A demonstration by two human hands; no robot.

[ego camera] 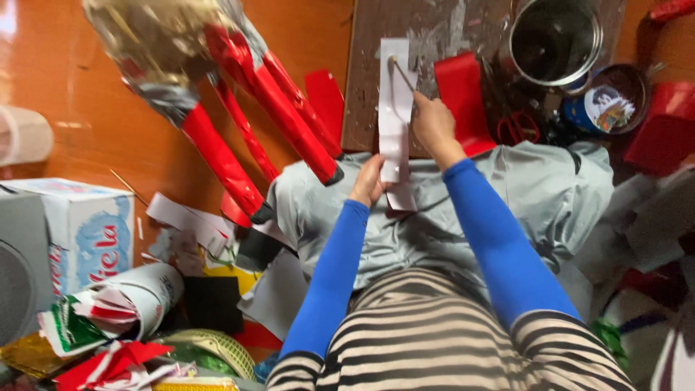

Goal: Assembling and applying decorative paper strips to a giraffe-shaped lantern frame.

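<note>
Orange floor and a stained board [369, 87] are lying under me as my left hand [368, 182] is pinching the white paper strip's [394, 108] near end, its length running away toward my right hand [433, 124], which is gripping a thin stick [402, 74] at the far end.

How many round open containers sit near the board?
2: a metal pot at the board's top right, and a smaller blue tub just right below it. Clutter may hide others.

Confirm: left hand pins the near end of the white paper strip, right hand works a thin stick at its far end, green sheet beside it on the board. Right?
One error: the sheet beside the strip is red, not green. The head view shows the left hand holding the near end of the white paper strip and the right hand holding a thin stick at its far end, on the board.
</note>
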